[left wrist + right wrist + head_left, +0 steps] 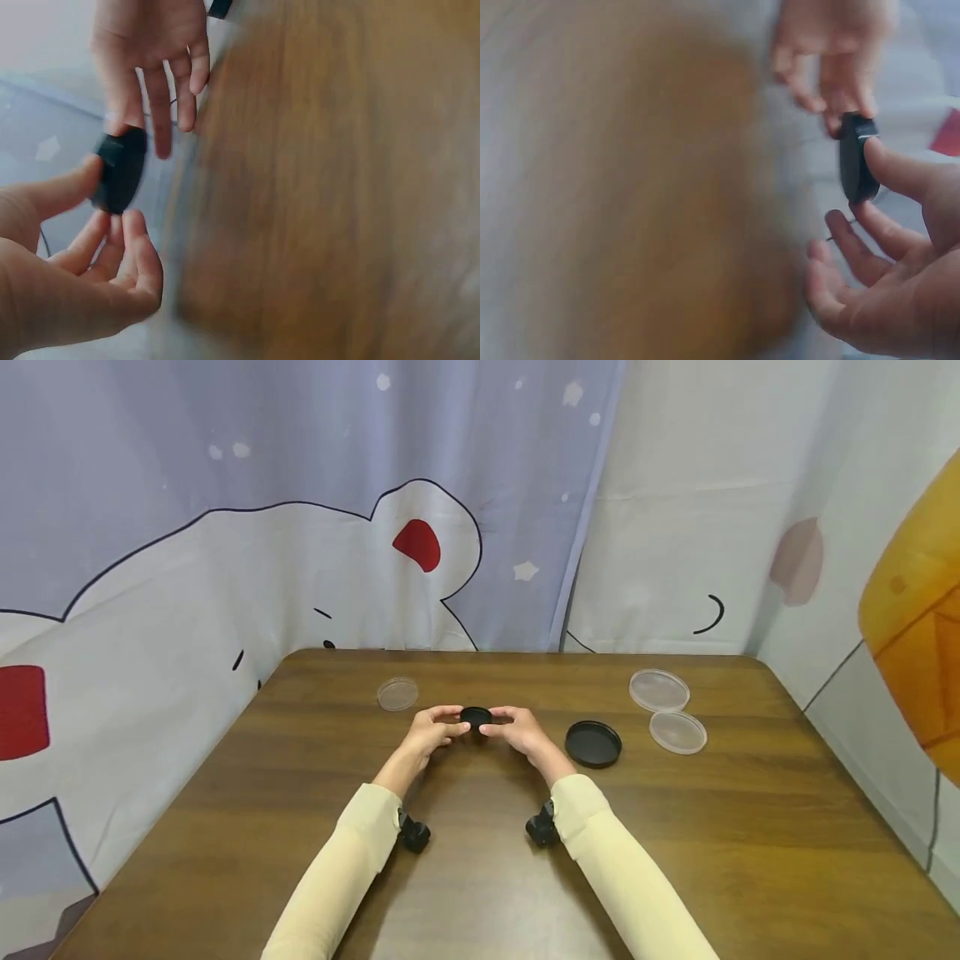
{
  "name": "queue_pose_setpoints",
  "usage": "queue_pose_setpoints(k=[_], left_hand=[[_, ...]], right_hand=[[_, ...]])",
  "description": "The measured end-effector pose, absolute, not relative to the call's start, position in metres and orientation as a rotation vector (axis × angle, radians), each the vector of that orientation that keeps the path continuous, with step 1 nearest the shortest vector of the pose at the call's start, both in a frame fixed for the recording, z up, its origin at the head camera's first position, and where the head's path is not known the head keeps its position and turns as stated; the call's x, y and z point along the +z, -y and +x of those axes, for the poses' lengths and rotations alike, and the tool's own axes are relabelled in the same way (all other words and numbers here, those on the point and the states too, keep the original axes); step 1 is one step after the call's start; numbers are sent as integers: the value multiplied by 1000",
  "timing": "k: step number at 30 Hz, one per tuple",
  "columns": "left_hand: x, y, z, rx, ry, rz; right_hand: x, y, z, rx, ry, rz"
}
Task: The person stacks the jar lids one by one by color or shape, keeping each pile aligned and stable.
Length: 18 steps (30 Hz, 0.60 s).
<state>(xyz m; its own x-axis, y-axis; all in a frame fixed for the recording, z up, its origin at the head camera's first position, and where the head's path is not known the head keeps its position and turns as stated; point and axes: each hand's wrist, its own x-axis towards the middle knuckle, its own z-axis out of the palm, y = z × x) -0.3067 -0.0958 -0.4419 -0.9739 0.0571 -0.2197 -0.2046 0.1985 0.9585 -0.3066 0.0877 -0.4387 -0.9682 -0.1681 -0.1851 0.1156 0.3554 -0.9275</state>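
Both hands hold one small round black dish (476, 717) between them, above the far middle of the table. On its left side the left hand (429, 732) pinches it between thumb and fingers. From the opposite side the right hand (519, 732) grips its edge with thumb and fingertips. In the left wrist view the black dish (121, 169) appears edge-on and somewhat blurred. The right wrist view also shows the dish (857, 157) from its side, held by both hands. A larger black round dish (593, 744) lies to the right of the right hand.
A small clear round dish (397, 694) lies beyond the left hand. Two larger clear round pieces, one farther back (659, 691) and one nearer (678, 732), lie touching or overlapping at the right. The brown wooden table (480, 893) meets printed curtains (510, 485) behind.
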Motion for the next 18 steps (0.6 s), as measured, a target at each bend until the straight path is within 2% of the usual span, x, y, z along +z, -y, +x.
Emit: queue_pose_setpoints(k=[4,9,18], left_hand=[[-429,93,-306,1982,-2189,-163],[-412,89,-308,2022,-2213,-62],[-403,75,-308,1959,-2199,41]], right_hand=[[-422,-90,-304,-1739,-2341,-47],[-410,-95,-301,-1799,-2372,-132],[-396,-120,-293,-1724,-2453,-211]])
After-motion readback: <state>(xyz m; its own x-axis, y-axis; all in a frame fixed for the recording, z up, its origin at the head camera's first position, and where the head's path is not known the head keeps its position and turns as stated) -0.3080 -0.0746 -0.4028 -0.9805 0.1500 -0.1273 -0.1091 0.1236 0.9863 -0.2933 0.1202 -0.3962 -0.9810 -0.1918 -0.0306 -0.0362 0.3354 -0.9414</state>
